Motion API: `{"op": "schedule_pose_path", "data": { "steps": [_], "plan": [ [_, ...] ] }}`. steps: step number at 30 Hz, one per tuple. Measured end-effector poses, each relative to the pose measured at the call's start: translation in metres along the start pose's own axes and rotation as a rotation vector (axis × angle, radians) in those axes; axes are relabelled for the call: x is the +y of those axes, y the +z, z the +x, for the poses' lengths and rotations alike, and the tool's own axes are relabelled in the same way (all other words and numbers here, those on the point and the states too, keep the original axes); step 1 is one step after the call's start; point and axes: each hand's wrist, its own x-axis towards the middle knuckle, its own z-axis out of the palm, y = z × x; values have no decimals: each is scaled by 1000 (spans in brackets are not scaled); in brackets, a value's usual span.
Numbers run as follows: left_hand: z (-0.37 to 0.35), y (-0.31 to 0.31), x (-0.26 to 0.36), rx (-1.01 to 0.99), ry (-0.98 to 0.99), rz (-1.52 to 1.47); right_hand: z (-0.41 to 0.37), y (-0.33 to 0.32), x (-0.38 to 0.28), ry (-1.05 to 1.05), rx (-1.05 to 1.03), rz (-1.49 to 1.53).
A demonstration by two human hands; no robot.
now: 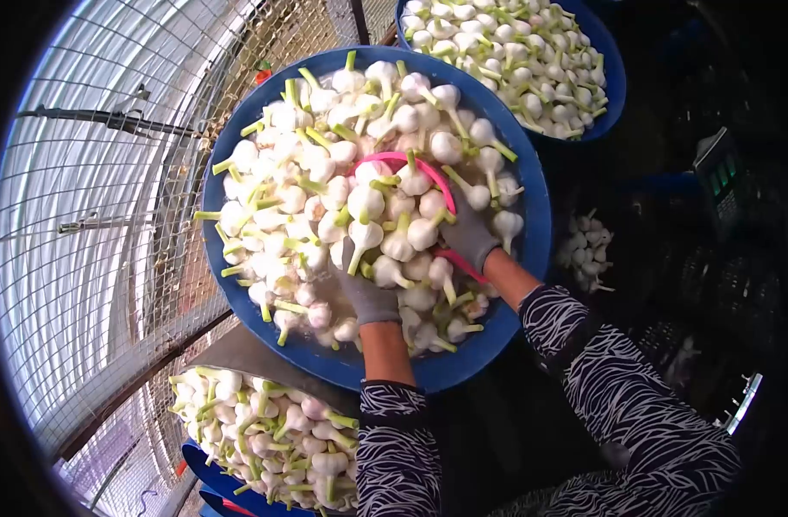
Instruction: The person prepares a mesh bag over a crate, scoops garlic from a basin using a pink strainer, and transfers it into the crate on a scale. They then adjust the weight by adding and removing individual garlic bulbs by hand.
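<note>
Garlic bulbs (365,203) with short green stems float heaped in water in a big round blue tub (529,220). Among them sits a pink-rimmed basket (428,172), filled with bulbs and mostly hidden under them. My right hand (470,231), in a grey glove, grips the basket's rim on its right side. At the near left of the basket, my gloved left hand (370,293) reaches in among the bulbs, right against one bulb (365,234). Its fingers are largely covered by garlic and water.
Another blue tub (614,65) full of garlic stands at the back right. A heap of garlic (265,439) lies at the lower left, beside a grey sheet (256,358). Several bulbs (585,250) lie on the dark floor to the right. Wire mesh (109,233) runs along the left.
</note>
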Motion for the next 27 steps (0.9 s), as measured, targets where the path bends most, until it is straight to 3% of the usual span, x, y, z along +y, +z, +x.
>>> {"op": "schedule_pose_path", "data": {
  "steps": [4, 8, 10, 12, 13, 14, 16, 18, 21, 22, 23, 25, 26, 27],
  "plan": [
    [-27, 20, 14, -68, 252, 244, -9, -36, -34, 286, -170, 204],
    [-75, 57, 31, -76, 276, 246, -32, -73, -78, 148, -63, 490],
    [-109, 83, 41, -135, 472, 641, -41, -90, -64, 54, -35, 468],
    [-141, 111, 37, -132, 293, 443, -60, -129, -81, -53, 12, 456],
    [-151, 121, 30, -129, 317, 502, -71, -154, -96, -72, 25, 475],
    [-167, 136, 25, -197, 229, 367, -83, -178, -94, -18, 53, 549],
    [-199, 159, -3, -279, 277, 469, -104, -221, -86, 74, 97, 716],
    [-226, 185, -33, -415, 435, 693, -129, -269, -60, 70, 234, 500],
    [-239, 196, -117, -496, 141, 429, -171, -339, -25, 15, 426, 116],
    [-241, 205, -143, -510, -26, 208, -184, -359, -10, -16, 492, -55],
    [-244, 212, -160, -622, -18, 301, -194, -374, 0, -37, 549, -232],
    [-232, 190, -209, -894, 540, 979, -206, -390, 23, 88, 633, -484],
    [-229, 177, -223, -776, -151, 641, -210, -396, 35, 151, 666, -608],
    [-225, 165, -237, -343, -669, 220, -213, -402, 47, 174, 694, -690]
  ]
}}
